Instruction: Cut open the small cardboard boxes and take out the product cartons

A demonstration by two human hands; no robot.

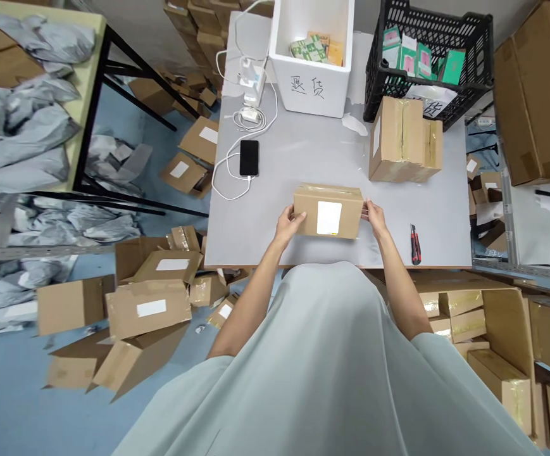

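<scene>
A brown cardboard box [309, 221] with a white label [328, 218] on its near side is at the table's front middle. My left hand [288, 225] grips its left end, thumb on the near face and fingers behind. At the other end my right hand [374, 217] is closed against the box, its fingertips partly hidden. To the right lies a red and black utility knife [415, 245]. Two taped cardboard boxes [398, 142] stand behind my right hand. A black phone [249, 158] on a white cable lies to the left.
At the back stand a white foam bin [312, 85] and a black plastic crate [374, 82], both holding small packets or boxes. A power strip [254, 85] with cables lies at back left. Opened cartons [151, 310] cover the floor left; a large carton [507, 335] of boxes stands right.
</scene>
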